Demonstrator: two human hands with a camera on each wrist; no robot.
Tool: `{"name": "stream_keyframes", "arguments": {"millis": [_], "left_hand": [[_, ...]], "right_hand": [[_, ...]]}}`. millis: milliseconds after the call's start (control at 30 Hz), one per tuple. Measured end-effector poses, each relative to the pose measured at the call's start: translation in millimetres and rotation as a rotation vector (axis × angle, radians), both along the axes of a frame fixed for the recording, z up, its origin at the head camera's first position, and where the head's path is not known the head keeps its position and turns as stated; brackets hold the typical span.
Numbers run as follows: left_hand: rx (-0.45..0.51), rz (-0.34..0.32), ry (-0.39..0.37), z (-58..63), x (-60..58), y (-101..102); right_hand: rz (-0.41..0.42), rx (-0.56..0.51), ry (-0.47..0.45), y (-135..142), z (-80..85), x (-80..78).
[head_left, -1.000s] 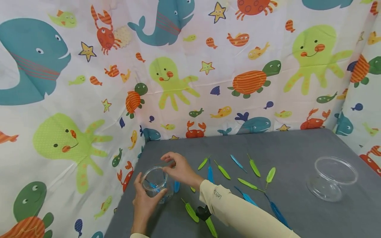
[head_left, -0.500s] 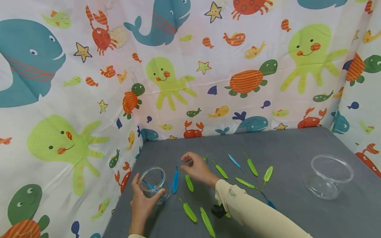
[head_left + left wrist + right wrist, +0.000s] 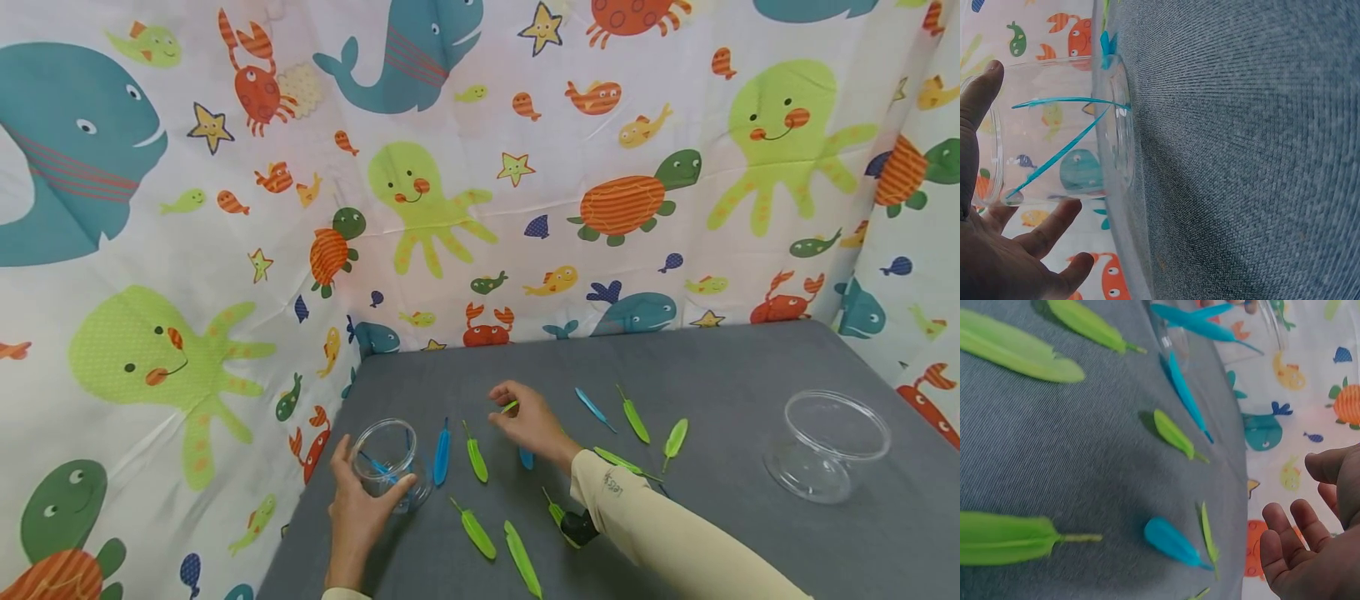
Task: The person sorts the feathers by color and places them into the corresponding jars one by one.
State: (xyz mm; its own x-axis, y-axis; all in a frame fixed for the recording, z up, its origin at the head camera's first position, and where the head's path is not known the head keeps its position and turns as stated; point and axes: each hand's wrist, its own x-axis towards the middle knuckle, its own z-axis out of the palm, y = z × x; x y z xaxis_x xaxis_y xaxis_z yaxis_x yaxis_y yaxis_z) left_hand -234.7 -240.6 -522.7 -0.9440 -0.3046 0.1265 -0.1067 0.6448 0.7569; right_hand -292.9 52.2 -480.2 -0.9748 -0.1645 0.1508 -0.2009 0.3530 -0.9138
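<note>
Patterned cloth (image 3: 457, 117) full of sea creatures is hanging round the grey worktop (image 3: 735, 367) we are looking down on. At the worktop's nine o'clock, a clear jar (image 3: 417, 482) is standing upright, and we are seeing the left hand (image 3: 360, 508) gripping its side, thumb and fingers curving round the wall. Inside the jar, two thin blue feathers (image 3: 1057, 153) are leaning apart.

From the jar, the right hand (image 3: 528, 421) is hovering between two and three o'clock; we are finding it holding nothing, its thumb spread away from loosely bent fingers. Through that gap we are glimpsing a green feather (image 3: 510, 407), while a blue feather (image 3: 527, 457) is lying partly hidden at the hand's six o'clock. Just beside the jar, at three o'clock, another blue feather (image 3: 442, 457) is resting, with a leafy-green feather (image 3: 477, 458) lying beyond it. Two long green feathers (image 3: 522, 557) are lying around the jar's four o'clock. At the worktop's three o'clock, a clear container (image 3: 810, 471) is standing well apart.
</note>
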Motion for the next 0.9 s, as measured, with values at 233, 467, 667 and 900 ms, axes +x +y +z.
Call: {"name": "stream_keyframes", "arguments": {"millis": [233,467,667,900], "left_hand": [[0.009,0.001,-0.011,0.7,-0.8,0],[0.001,0.01,-0.014,0.6,-0.5,0],[-0.003,0.0,-0.004,-0.1,-0.3,0],[-0.006,0.013,-0.012,0.9,-0.1,0]], "right_hand": [[-0.054,0.026,-0.002,19,-10.8,-5.2],[-0.058,0.104,0.029,50,-20.6,-7.6],[-0.086,0.192,0.058,86,-29.9,-14.4],[-0.141,0.248,0.046,119,-32.8,-25.4]]}}
